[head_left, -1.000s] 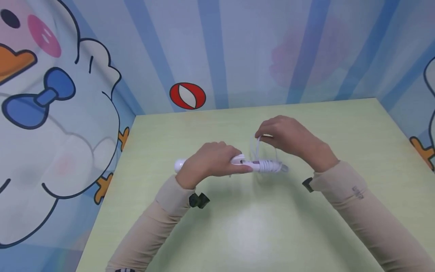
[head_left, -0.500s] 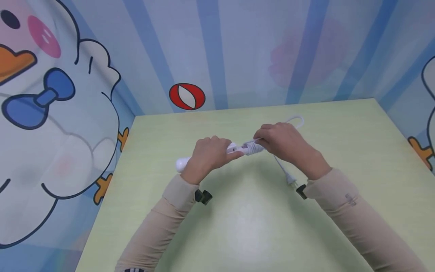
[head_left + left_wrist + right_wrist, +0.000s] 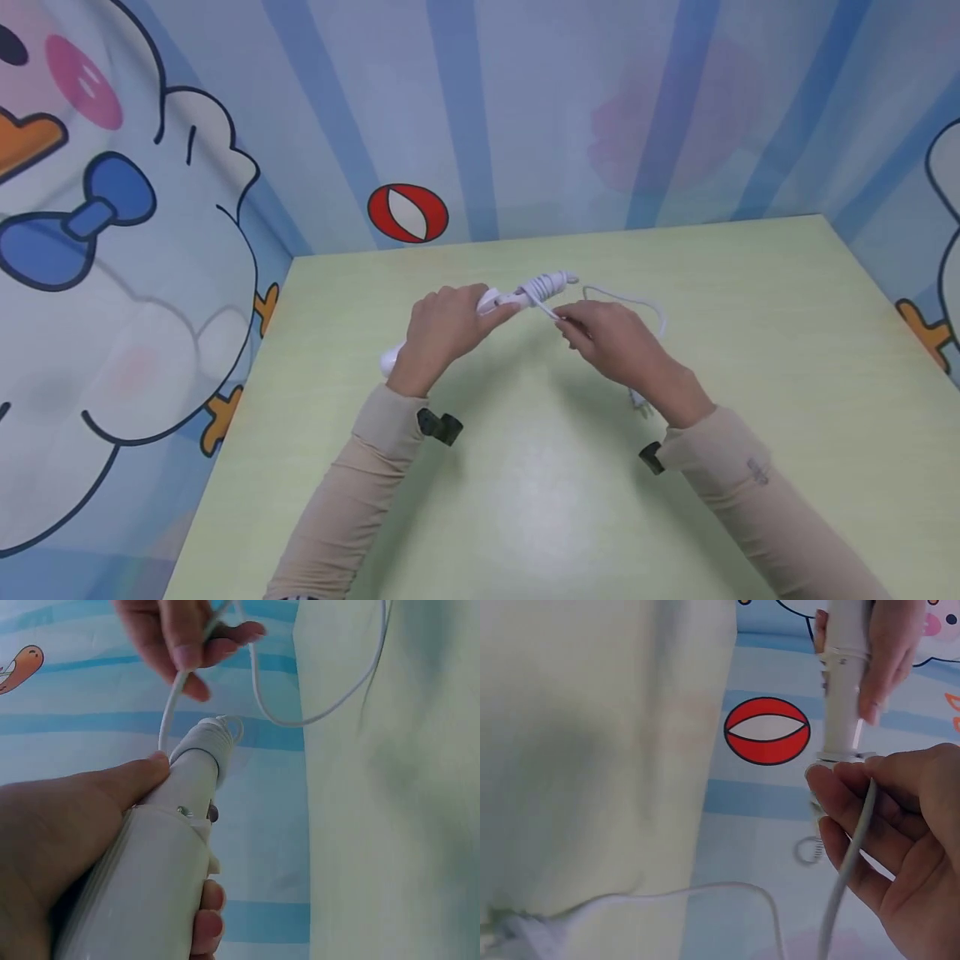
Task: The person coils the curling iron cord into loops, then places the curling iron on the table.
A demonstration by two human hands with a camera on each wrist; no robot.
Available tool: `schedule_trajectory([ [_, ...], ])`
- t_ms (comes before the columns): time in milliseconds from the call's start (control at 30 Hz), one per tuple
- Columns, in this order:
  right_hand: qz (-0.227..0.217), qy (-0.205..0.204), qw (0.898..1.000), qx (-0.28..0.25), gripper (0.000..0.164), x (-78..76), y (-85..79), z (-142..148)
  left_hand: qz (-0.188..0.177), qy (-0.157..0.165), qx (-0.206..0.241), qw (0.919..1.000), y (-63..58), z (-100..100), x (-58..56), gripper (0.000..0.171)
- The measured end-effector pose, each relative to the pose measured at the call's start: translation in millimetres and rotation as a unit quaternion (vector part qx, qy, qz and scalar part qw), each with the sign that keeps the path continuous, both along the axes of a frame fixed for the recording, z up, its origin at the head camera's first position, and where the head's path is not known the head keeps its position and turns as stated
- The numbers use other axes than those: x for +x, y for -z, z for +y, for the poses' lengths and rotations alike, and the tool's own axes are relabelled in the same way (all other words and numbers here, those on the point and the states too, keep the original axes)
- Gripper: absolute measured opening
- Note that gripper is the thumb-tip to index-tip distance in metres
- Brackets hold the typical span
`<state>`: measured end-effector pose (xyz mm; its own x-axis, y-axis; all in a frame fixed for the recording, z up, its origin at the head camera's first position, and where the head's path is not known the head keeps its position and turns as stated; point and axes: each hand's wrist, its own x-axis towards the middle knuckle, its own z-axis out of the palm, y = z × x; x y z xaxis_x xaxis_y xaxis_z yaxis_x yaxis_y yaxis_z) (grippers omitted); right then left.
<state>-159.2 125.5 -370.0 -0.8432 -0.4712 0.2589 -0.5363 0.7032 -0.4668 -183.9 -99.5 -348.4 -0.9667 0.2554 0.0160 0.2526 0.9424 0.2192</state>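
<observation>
A white wand-shaped electric appliance (image 3: pixel 142 877), with a rounded end and a narrower handle, slants up to the right above the table. My left hand (image 3: pixel 444 327) grips its thicker middle, thumb stretched toward the handle in the left wrist view. Several turns of white power cord (image 3: pixel 542 287) are wound round the handle. My right hand (image 3: pixel 611 337) pinches the cord just off the windings, between thumb and fingers. From there the loose cord (image 3: pixel 705 886) loops away to the right and back to a two-pin plug (image 3: pixel 640 402), partly hidden behind my right hand.
A pale green table (image 3: pixel 540 517) lies below both hands. Blue striped panels (image 3: pixel 517 125) with a printed red ball (image 3: pixel 407 213) and a duck figure (image 3: pixel 142 333) rise along its back and sides. Dark wrist mounts (image 3: pixel 440 426) sit at both cuffs.
The appliance's wound end has swung up and away from me. My right hand has pulled the cord from above the handle to its near right side, and the loose cord has spread out with the plug.
</observation>
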Motion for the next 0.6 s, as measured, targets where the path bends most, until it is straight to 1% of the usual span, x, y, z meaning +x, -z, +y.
schedule_trajectory([
  [67, -0.019, -0.003, 1.000, -0.024, 0.023, -0.5, 6.6, -1, -0.009, -0.005, 0.031, 0.9995, -2.4, -3, -0.4, 0.048],
  [167, -0.031, -0.015, 0.997, -0.071, 0.022, -3.1, 19.0, -2, -0.026, -0.008, 0.075, 0.9968, -7.0, -6, 0.0, 0.044],
  [233, -0.031, -0.021, 0.994, -0.104, 0.022, -5.2, 27.3, -1, -0.043, -0.001, 0.103, 0.9938, -9.9, -6, 1.1, 0.044],
  [300, -0.035, -0.025, 0.990, -0.137, 0.022, -7.6, 35.5, 0, -0.067, 0.013, 0.133, 0.9888, -12.5, -5, 3.1, 0.044],
  [433, -0.023, -0.030, 0.981, -0.188, 0.018, -13.2, 42.9, 4, -0.125, 0.040, 0.196, 0.9719, -16.0, -3, 8.1, 0.047],
  [533, 0.012, -0.044, 0.977, -0.208, 0.015, -18.0, 42.0, 7, -0.160, 0.053, 0.232, 0.9580, -18.5, -2, 11.3, 0.050],
  [600, 0.041, -0.046, 0.977, -0.206, 0.011, -19.7, 38.6, 8, -0.181, 0.066, 0.253, 0.9482, -19.7, -2, 12.1, 0.051],
])
